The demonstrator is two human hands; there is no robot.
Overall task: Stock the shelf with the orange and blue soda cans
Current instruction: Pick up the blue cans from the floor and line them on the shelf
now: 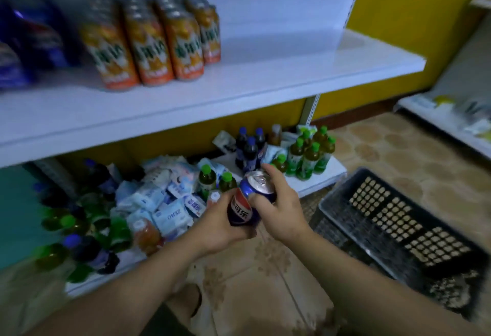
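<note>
A blue soda can (245,201) is held in front of me, below the white shelf (265,75), tilted with its silver top toward the right. My left hand (223,225) grips its lower body from underneath. My right hand (279,203) holds its upper end, fingers curled round the rim. Several orange soda cans (148,43) stand in rows on the shelf at the left. More blue cans (24,41) show blurred at the shelf's far left edge.
The bottom shelf (313,184) holds green-capped bottles (308,155), dark blue-capped bottles (248,149) and a heap of white and blue packets (164,197). A dark plastic basket (393,219) sits on the patterned floor at the right. The shelf's right half is bare.
</note>
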